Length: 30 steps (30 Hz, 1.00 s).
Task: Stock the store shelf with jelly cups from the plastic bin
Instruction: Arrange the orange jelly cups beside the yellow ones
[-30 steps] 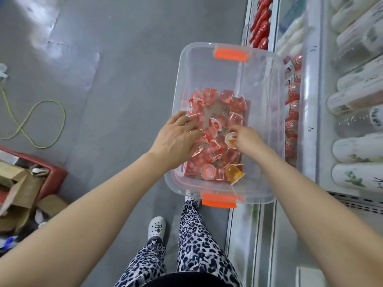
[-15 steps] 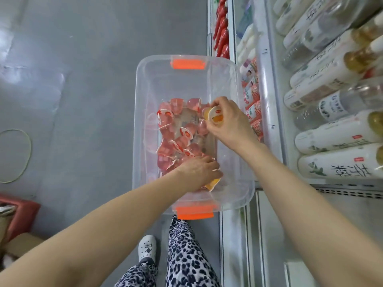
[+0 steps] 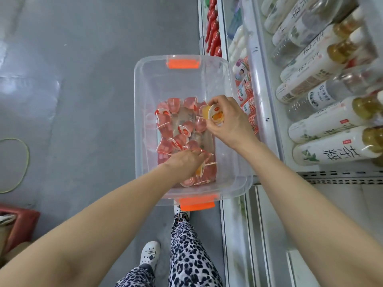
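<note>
A clear plastic bin (image 3: pixel 143 112) with orange latches stands on the floor beside the shelf and holds several red jelly cups (image 3: pixel 165 147). My right hand (image 3: pixel 230 123) grips an orange jelly cup (image 3: pixel 214 116) above the bin's right side, lid toward me. My left hand (image 3: pixel 186 164) is down among the cups at the bin's near end, fingers curled over a second orange jelly cup (image 3: pixel 200 170); whether it grips that cup is hidden. Red-patterned jelly cups (image 3: pixel 247 104) line the lower shelf just right of the bin.
The store shelf (image 3: pixel 269 112) runs along the right, its upper tier filled with lying bottles (image 3: pixel 331 150). Red packets (image 3: pixel 213 36) fill a far compartment. My legs and a white shoe (image 3: pixel 150 253) are below the bin. A red crate (image 3: pixel 18 226) and a green cord (image 3: pixel 22 162) lie on the left.
My right hand lifted an orange cup out of the pile and carried it up toward the shelf side. My left hand slid to the bin's near end onto another orange cup.
</note>
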### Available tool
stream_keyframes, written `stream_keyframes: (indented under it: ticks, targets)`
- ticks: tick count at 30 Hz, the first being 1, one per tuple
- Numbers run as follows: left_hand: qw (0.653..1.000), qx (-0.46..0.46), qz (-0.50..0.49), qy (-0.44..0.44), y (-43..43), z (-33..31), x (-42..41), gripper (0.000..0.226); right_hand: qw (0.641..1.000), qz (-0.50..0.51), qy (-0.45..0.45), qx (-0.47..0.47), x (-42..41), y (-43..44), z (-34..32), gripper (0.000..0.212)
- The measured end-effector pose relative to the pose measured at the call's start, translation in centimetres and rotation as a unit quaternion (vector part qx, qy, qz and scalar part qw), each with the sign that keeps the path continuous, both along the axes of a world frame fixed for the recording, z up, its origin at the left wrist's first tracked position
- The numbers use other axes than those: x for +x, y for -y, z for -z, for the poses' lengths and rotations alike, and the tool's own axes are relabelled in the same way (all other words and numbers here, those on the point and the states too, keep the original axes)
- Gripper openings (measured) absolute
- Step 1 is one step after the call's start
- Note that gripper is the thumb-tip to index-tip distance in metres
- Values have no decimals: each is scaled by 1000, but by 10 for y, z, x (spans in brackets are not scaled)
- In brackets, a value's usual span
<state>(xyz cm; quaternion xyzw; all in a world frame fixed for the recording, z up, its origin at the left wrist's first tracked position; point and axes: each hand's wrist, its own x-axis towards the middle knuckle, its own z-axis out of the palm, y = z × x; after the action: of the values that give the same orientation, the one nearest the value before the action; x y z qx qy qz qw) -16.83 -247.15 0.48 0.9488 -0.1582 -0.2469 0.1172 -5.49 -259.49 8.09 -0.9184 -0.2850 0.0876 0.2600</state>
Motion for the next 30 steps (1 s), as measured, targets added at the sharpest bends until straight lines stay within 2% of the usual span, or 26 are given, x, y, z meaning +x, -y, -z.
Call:
stream_keyframes:
  ticks: [6,9,13,15,21,25,30]
  targets:
    - [980,-92,-164,60,-21,-40,-29,70,998,44,24,27,-42,8,-33,42]
    - [940,-187,-264,109,-27,-59,-51,67,994,84,49,43,-74,18,-50,44]
    - [880,-307,-323,163,-29,-96,-84,54,987,134,79,43,-128,42,-72,51]
    - [862,-354,-328,157,-25,-119,-103,52,983,160,83,44,-157,56,-80,55]
    - [856,-399,-288,159,5,-159,-158,47,965,236,101,42,-248,98,-106,51]
    - [849,-448,-235,151,38,-183,-188,46,951,279,128,33,-306,129,-123,56]
    - [844,-492,-174,122,89,-213,-210,47,932,326,148,52,-373,178,-155,46]
